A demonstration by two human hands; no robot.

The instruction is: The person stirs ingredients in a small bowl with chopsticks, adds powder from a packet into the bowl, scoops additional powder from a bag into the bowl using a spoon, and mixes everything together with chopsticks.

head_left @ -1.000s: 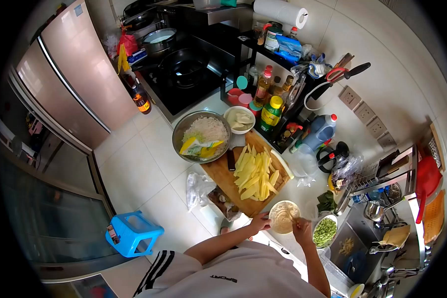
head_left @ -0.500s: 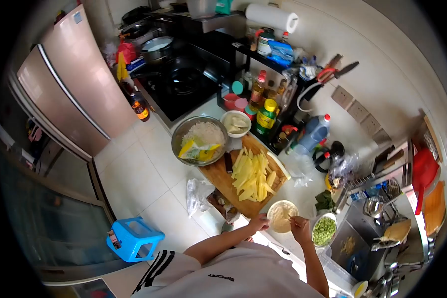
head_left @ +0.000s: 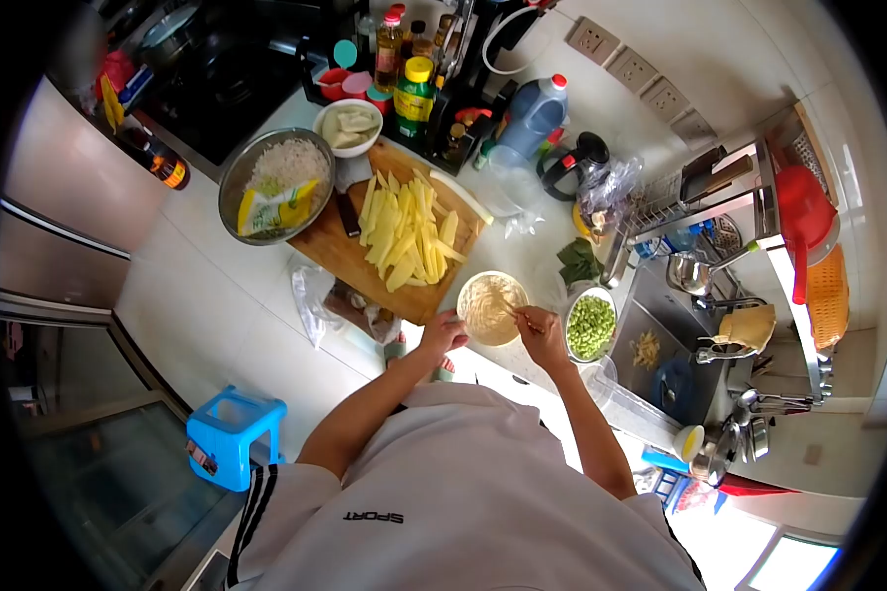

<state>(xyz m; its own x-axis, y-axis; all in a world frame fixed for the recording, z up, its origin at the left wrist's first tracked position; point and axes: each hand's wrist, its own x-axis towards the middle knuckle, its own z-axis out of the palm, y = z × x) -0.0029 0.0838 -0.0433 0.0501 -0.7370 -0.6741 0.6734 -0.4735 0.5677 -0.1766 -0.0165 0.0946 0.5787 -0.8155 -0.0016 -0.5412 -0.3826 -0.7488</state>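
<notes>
A pale round bowl [head_left: 463, 325] of thick beige mixture stands at the counter's front edge. My left hand [head_left: 443, 333] grips its left rim with curled fingers. From the right, my right hand [head_left: 542, 333] pinches a thin stick-like utensil [head_left: 511, 310] that dips into the mixture; its exact kind is too small to tell. Right beside that hand is a bowl of chopped green pieces [head_left: 591, 327]. Behind the mixture bowl, yellow-white cut strips [head_left: 409, 231] are piled on a wooden cutting board [head_left: 320, 241], along with a dark-handled knife [head_left: 347, 214], partly covered.
A metal bowl [head_left: 229, 197] with pale shreds and a yellow packet overlaps the board's left end. Bottles [head_left: 413, 98] and a blue jug [head_left: 532, 120] line the wall. The sink [head_left: 650, 305] lies right; a blue stool [head_left: 237, 424] stands on the floor, left.
The camera view has swung, so the counter things appear further left and more of the sink side shows. Both hands stay at the mixture bowl, the utensil still in it.
</notes>
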